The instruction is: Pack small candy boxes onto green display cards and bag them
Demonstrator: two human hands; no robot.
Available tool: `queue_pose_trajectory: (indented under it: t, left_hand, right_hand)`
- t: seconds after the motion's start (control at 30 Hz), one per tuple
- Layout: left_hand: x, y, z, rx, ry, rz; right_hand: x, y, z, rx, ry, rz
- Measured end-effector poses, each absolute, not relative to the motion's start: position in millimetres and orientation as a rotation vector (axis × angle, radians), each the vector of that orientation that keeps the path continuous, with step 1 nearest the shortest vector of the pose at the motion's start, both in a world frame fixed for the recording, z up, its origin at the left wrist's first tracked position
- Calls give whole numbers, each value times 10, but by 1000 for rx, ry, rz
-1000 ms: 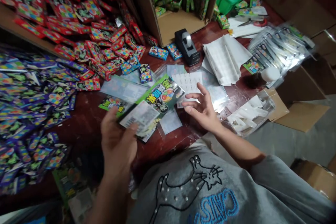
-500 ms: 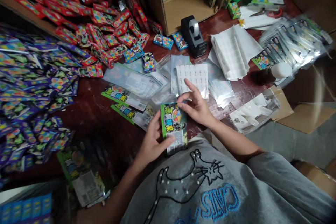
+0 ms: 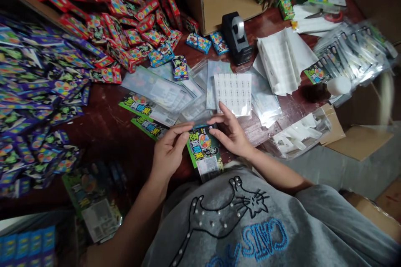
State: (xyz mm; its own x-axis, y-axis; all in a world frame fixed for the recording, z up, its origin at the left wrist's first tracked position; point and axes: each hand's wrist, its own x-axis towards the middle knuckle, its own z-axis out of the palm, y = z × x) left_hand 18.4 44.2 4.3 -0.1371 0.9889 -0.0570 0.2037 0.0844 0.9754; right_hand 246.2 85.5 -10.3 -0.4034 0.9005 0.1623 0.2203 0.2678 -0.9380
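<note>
A plastic pouch (image 3: pixel 203 144) with a green and black printed front and a pale label lies upright between my hands, close to my shirt. At its upper left corner, the thumb and fingers of my left hand (image 3: pixel 169 150) pinch the clear top edge. My right hand (image 3: pixel 233 133) has thumb and fingertips at the upper right corner, gripping that edge, with one finger raised. Just beyond my right fingers lies a white sheet of small printed stickers (image 3: pixel 233 94). Similar flat pouches (image 3: pixel 142 106) lie to the left of my hands.
Piles of red candy boxes (image 3: pixel 128 25) and purple candy boxes (image 3: pixel 40 104) fill the left. A black tape dispenser (image 3: pixel 236 39) stands by a cardboard box (image 3: pixel 224 12). Folded papers (image 3: pixel 280 62), a white-capped bottle (image 3: pixel 338 86), filled pouches (image 3: pixel 347 54) and scissors (image 3: pixel 332 16) lie right.
My left hand has moved from the pouch's lower left side up to its top edge. My right hand stays at the upper right corner. The view has shifted slightly.
</note>
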Motion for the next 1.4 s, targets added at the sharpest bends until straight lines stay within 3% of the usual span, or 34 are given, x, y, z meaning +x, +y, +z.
queue_pose_trajectory:
  t: [0.13, 0.37, 0.7, 0.87, 1.03, 1.17, 1.4]
  left_hand:
    - [203, 497, 136, 1132, 1387, 1254]
    - [261, 571, 440, 1105, 1458, 1015]
    - [162, 671, 427, 966, 1403, 954]
    - [182, 529, 385, 1140, 1367, 974]
    - [277, 536, 339, 1203, 1370, 1040]
    - [300, 539, 355, 1222, 1402, 1034]
    - [322, 381, 443, 1196, 1379, 1092]
  right_hand:
    - [2465, 920, -5, -976, -1761, 1314]
    - [2482, 1038, 218, -955, -1494, 1629]
    - [2471, 1196, 356, -1012, -1149, 1949]
    - [2743, 1092, 388, -847, -1475, 1855]
    - [2835, 1324, 715, -848, -1933, 1430]
    - [2697, 1491, 856, -721, -2323, 1365]
    - [2546, 1307, 735, -801, -2403, 987]
